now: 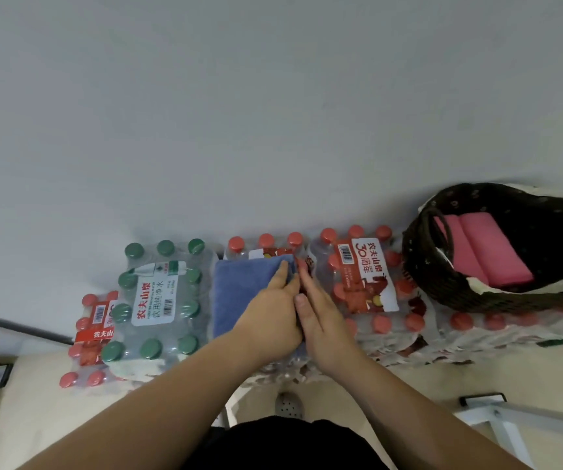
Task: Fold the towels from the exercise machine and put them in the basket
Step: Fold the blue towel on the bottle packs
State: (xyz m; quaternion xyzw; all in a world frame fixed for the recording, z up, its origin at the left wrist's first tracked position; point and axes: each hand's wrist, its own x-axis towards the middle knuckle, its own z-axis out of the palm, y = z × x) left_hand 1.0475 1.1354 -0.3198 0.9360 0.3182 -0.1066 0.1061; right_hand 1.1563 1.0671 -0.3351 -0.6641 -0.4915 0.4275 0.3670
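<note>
While hands press blue towel [239,293] | pack label [153,305] reads 农夫山泉

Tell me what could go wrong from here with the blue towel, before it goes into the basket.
1. The folded blue terry towel lies on shrink-wrapped packs of red-capped bottles, an uneven surface; pressed by the left hand and right hand, it may crease crookedly.
2. The fold could spring open when lifted.
3. The dark woven basket perches on more packs, already holding a folded pink towel; dropping the towel in hard might tip it.
</note>
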